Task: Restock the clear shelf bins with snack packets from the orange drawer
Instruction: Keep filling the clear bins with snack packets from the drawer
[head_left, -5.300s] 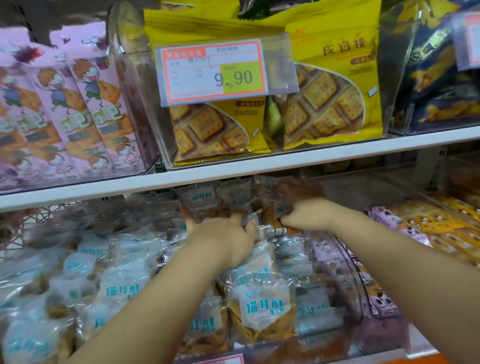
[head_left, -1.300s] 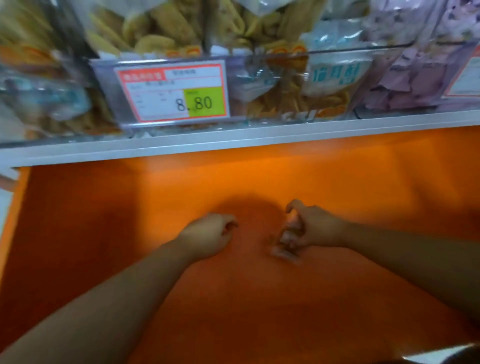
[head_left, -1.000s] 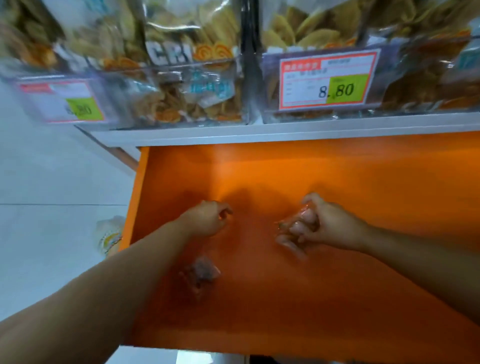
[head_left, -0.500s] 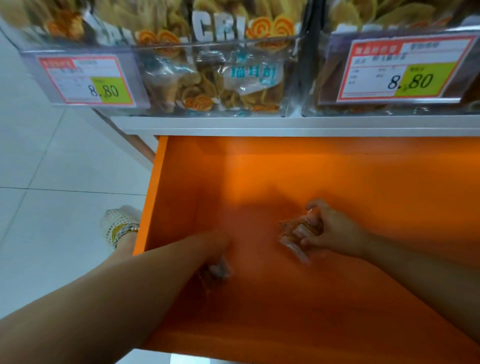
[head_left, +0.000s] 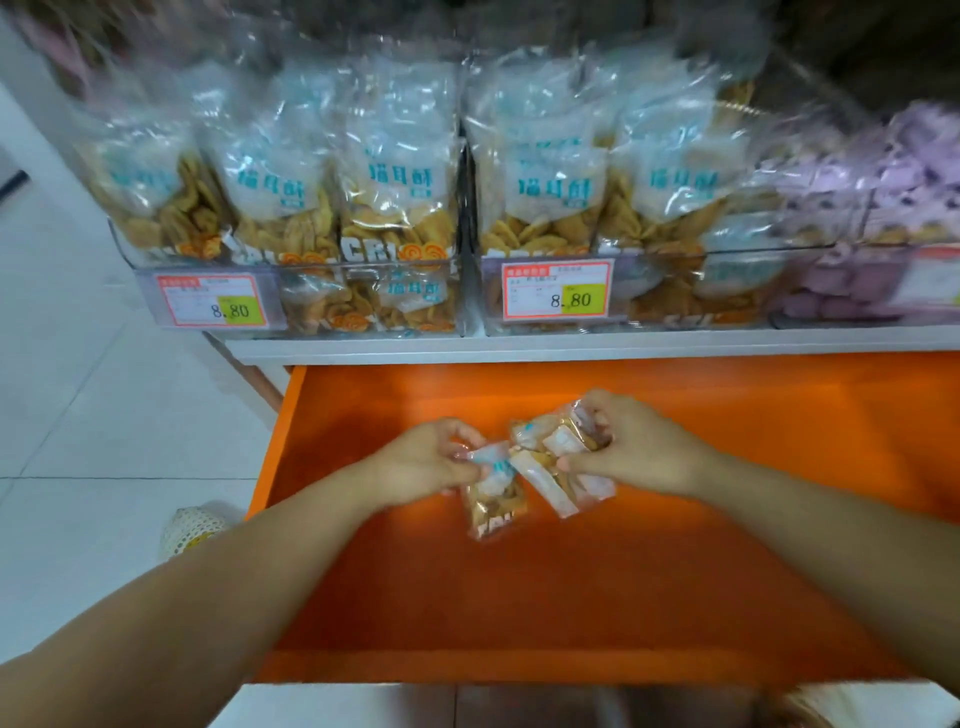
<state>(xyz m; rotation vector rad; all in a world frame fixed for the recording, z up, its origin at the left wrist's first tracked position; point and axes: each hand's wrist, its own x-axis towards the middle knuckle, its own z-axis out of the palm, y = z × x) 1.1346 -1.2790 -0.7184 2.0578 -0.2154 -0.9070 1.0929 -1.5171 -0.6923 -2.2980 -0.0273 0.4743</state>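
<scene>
1. The view looks down into an open orange drawer, pulled out beneath a white shelf. Two bare forearms reach in from the lower corners.
2. The left hand holds one snack packet over the middle of the drawer. Its grip is a pinch of thumb and fingertips on the packet's upper edge, so the packet hangs downward.
3. That packet is small and see-through. It has a pale blue and white label near the top, golden-brown crisp pieces inside, and white lettering along the bottom.
4. The right hand has its grip curled round a bunch of packets of the same kind. They are tilted and fanned out toward the left hand. The bunch sits just beside the single packet and appears to touch it.
5. On the shelf above stand two clear bins, the left bin and the middle bin. Both are packed with upright packets with blue labels and the same golden snacks.
6. Each bin carries a price card on its front, one at the left and one at the centre, both reading 8.80 on a yellow-green patch.
7. Further right, purple packets fill another clear container, blurred.
8. White floor tiles lie to the left, with a pale shoe beside the drawer.
</scene>
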